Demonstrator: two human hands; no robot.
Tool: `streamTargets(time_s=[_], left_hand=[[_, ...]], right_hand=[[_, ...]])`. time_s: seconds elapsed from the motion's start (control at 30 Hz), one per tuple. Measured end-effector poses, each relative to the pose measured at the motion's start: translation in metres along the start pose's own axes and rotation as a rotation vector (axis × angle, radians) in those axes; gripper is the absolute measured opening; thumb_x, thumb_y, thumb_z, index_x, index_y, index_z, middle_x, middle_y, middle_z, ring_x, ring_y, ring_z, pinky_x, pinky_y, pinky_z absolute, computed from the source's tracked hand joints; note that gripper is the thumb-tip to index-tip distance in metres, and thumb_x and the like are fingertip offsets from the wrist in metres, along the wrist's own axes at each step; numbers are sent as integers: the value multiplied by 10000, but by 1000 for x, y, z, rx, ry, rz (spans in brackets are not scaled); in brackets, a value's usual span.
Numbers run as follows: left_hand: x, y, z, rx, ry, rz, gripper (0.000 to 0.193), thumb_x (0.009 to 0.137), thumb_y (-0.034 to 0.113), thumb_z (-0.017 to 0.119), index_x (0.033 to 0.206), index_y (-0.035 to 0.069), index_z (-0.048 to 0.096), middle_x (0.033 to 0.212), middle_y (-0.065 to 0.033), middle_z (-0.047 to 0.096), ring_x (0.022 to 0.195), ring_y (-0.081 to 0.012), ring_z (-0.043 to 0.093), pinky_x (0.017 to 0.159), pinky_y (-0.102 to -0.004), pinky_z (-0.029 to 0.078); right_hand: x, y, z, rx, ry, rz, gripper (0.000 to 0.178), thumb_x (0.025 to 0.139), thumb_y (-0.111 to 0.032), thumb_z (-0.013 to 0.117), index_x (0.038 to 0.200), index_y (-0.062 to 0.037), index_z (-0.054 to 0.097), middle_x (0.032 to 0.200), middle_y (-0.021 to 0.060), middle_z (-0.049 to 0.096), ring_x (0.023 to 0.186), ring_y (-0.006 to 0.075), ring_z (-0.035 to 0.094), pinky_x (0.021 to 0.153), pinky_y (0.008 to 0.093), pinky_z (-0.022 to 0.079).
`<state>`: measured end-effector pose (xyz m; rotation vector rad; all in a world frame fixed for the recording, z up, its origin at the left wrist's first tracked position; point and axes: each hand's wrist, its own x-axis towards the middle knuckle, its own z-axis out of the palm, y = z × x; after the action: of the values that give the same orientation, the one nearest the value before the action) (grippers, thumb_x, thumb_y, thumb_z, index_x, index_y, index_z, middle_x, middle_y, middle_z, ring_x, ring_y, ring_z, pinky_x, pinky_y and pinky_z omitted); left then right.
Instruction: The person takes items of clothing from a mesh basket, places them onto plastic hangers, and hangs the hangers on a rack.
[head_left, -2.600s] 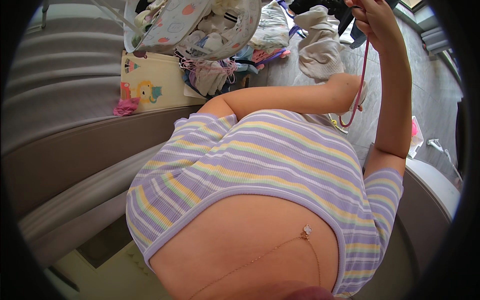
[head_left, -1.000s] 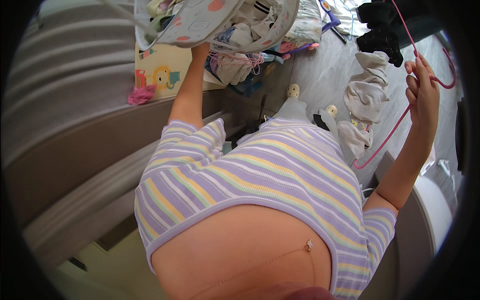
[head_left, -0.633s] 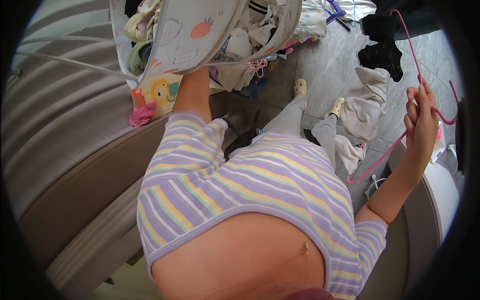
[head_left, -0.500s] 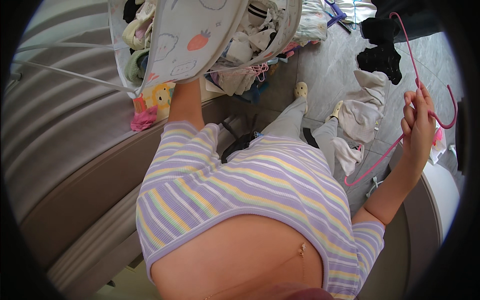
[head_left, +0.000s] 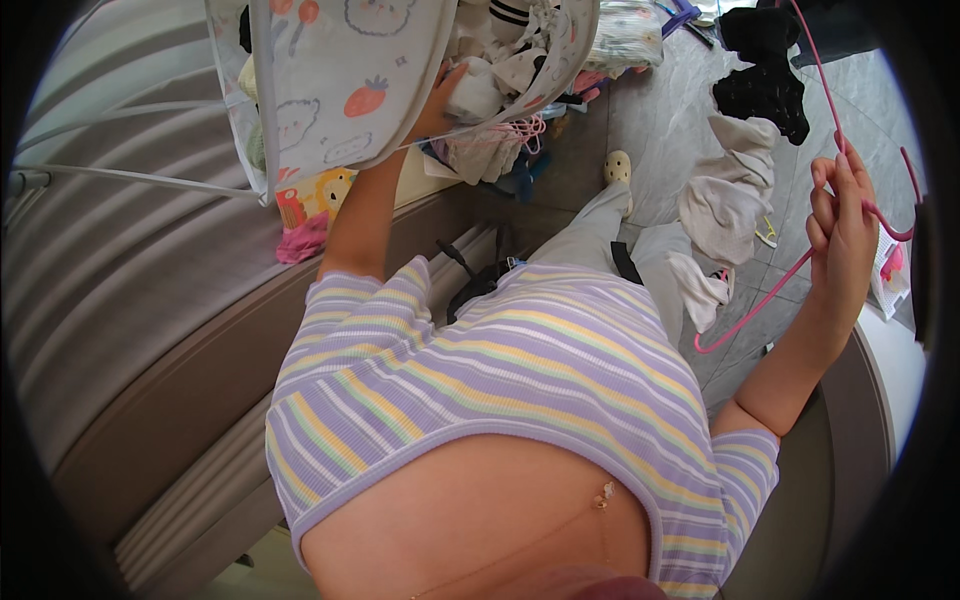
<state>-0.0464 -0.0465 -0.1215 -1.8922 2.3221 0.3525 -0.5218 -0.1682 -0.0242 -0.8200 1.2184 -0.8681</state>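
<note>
Fingers of the right hand (head_left: 842, 215) are curled round a thin pink hanger (head_left: 895, 236), which is held up over the right side of the grey tiled floor (head_left: 655, 130); its hook stands out to the right of the knuckles, and one bar slants down toward the person's leg. The left hand (head_left: 438, 103) reaches over the near rim of a white fabric basket (head_left: 350, 55) printed with strawberries, its fingers against the white clothes (head_left: 478, 92) inside; whether they grasp anything cannot be told. Just beyond the basket's near right edge are more pink hangers (head_left: 525, 132). Below its near left corner, a crumpled pink cloth (head_left: 303, 240) and a yellow printed board (head_left: 335, 188) sit by the brown border of a grey fabric surface (head_left: 150, 270). Between the legs and the right hand appear a pale garment (head_left: 728, 190) and, farther off, a black garment (head_left: 762, 108).
</note>
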Motion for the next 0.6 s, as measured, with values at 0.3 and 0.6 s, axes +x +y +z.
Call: streamTargets(time_s=[0.3,0.6], left_hand=[[-52,-47,-6,-162,32,-551,544,667,114,624,1177,61,441,1111,-190,515,1051,-337,486,875,-390,389],[-54,-37,-23,345,130,-568,516,684,140,615,1172,70,463,1147,-143,499,1080,-322,462,897,-421,367]], right_hand=[[-5,-5,9,-25,40,11,351,905,-142,418,1204,35,368,787,37,493,421,-16,235,339,133,185],[-3,-2,7,-16,23,1,332,905,-133,415,1193,29,380,798,36,496,424,-16,234,339,134,178]])
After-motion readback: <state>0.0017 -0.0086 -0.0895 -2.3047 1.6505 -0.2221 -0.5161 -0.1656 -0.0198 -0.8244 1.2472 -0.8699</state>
